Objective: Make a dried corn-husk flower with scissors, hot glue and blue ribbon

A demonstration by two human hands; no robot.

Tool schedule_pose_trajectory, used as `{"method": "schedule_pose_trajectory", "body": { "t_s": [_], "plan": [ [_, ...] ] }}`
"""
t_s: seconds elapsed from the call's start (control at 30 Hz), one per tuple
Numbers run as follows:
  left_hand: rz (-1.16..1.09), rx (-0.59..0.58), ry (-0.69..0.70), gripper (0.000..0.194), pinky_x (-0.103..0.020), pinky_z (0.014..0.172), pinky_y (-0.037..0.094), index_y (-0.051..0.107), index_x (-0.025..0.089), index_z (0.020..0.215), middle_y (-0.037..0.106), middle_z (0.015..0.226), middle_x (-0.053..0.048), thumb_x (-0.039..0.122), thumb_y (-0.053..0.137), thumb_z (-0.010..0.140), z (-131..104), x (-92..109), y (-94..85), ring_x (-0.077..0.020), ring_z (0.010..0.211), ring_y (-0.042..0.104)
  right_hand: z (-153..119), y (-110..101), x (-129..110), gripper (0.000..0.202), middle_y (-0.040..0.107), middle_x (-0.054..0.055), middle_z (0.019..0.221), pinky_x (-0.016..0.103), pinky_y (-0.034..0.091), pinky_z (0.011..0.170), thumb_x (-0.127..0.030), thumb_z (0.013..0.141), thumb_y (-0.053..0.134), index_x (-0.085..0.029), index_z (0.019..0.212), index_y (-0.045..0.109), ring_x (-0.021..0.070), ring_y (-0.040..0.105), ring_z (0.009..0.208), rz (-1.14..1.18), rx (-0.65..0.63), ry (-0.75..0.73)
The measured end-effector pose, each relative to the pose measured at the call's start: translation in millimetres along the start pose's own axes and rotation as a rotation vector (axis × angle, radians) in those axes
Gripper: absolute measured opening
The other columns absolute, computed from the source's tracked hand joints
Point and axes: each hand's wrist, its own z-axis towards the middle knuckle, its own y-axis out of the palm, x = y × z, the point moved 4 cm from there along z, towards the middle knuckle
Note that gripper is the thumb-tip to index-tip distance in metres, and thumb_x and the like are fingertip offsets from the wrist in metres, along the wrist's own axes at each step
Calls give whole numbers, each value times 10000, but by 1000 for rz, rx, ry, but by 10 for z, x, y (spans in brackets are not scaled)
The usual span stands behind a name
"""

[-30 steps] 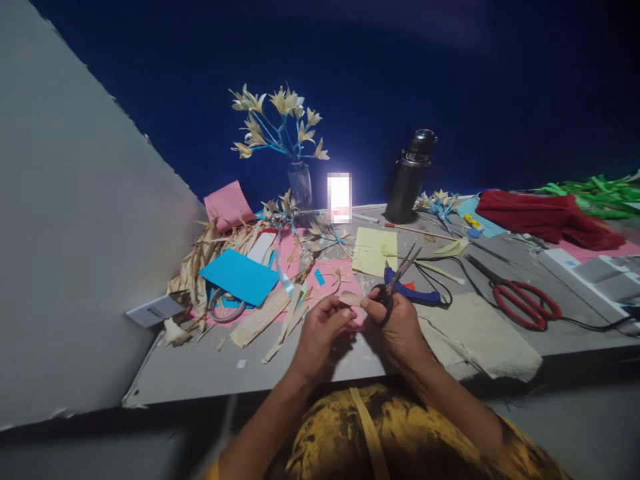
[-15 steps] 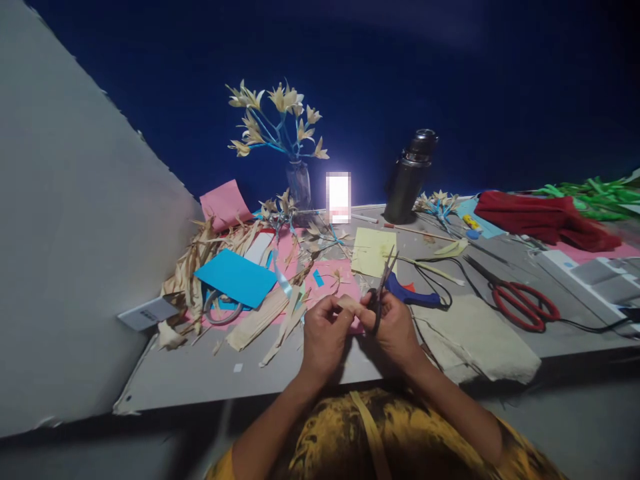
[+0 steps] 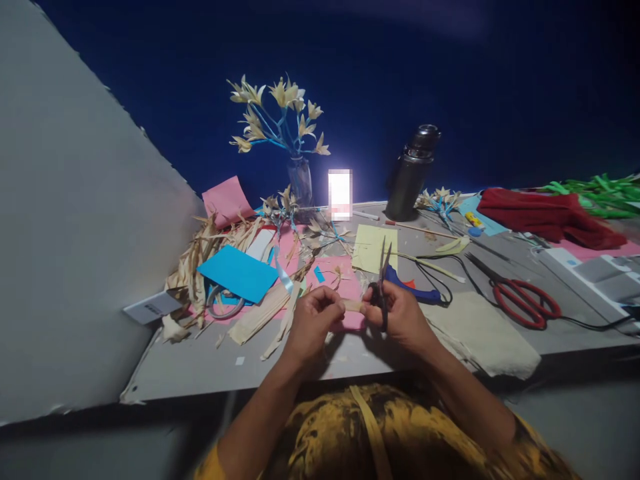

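The pale strip (image 3: pixel 353 306), in front of the yellow paper (image 3: pixel 367 248), spans a wider gap than before: the left hand (image 3: pixel 314 321), pinching one end, has parted from the right hand (image 3: pixel 400 317), pinching the other and holding black scissors (image 3: pixel 385 293).

Nothing can be read; the dark print on the flat white object (image 3: pixel 150 309) is too blurred.

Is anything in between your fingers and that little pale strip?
Nothing visible: the left fingers and right fingers both pinch the pale strip. The dark scissors, also held on the right, point away from it.
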Motion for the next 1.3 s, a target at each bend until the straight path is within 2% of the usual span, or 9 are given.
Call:
{"method": "schedule_pose_trajectory", "body": {
  "t_s": [0.13, 0.2, 0.27, 0.37, 0.47, 0.6, 0.8, 1.1, 1.3],
  "plan": [
    [173, -178, -54, 138, -208, 556, 393, 599, 160, 681, 585, 601, 3, 218, 707, 743, -4, -10, 21, -101, 577, 514, 60, -85, -168, 199, 570, -29, 632, 238, 371, 522, -288, 620, 712, -175, 765, 636, 119, 481, 567, -189, -106, -76],
    [200, -217, -66, 176, -203, 547, 379, 601, 155, 669, 591, 604, -2, 250, 727, 746, -18, -12, 46, -96, 575, 505, 79, -90, -201, 186, 570, -27, 634, 235, 367, 527, -272, 621, 715, -173, 761, 642, 120, 487, 579, -222, -183, -96],
    [123, -160, -61, 202, -192, 530, 372, 591, 156, 649, 558, 578, 16, 257, 746, 728, -22, 7, 53, -81, 545, 475, 81, -93, -182, 228, 580, -26, 638, 236, 376, 529, -302, 640, 746, -175, 799, 644, 126, 508, 583, -192, -197, -76],
    [-139, 3, -102, 237, -189, 510, 403, 543, 174, 653, 506, 553, 56, 257, 760, 699, -18, 25, 45, -66, 487, 445, 38, -57, -58, 345, 637, 0, 689, 249, 413, 539, -463, 715, 758, -178, 866, 635, 139, 553, 587, -102, -133, -33],
    [-276, 74, -139, 257, -197, 488, 427, 527, 182, 692, 585, 610, 32, 292, 759, 698, -11, 32, 75, -84, 485, 515, -63, 122, 135, 457, 684, 50, 721, 262, 441, 559, -623, 791, 667, -167, 805, 636, 154, 591, 610, -88, -252, -12],
    [-255, 116, -76, 248, -180, 471, 414, 535, 173, 713, 642, 689, 5, 316, 737, 726, 1, 49, 120, -84, 489, 562, -169, 310, 337, 580, 691, 60, 697, 247, 400, 518, -738, 797, 589, -160, 777, 635, 122, 528, 544, -79, -336, 32],
    [-174, 165, -23, 224, -192, 464, 420, 542, 178, 700, 622, 659, 14, 309, 722, 722, 7, 23, 109, -95, 482, 557, -178, 352, 434, 581, 641, 28, 586, 240, 413, 483, -746, 721, 675, -169, 709, 601, 130, 548, 501, -19, -315, 116],
    [-79, 173, 63, 318, -193, 499, 438, 546, 178, 680, 602, 631, 25, 411, 739, 780, -2, 3, 60, -91, 503, 553, -222, 377, 394, 534, 609, 5, 520, 227, 367, 436, -675, 659, 771, -180, 652, 569, 125, 534, 443, -27, -282, 200],
    [-104, 109, -15, 303, -209, 505, 468, 551, 175, 725, 657, 682, -1, 404, 743, 777, -30, 20, 25, -107, 520, 590, -239, 340, 436, 553, 545, -14, 480, 222, 333, 446, -693, 694, 738, -185, 595, 542, 105, 469, 439, -46, -287, 168]
  ]
}}
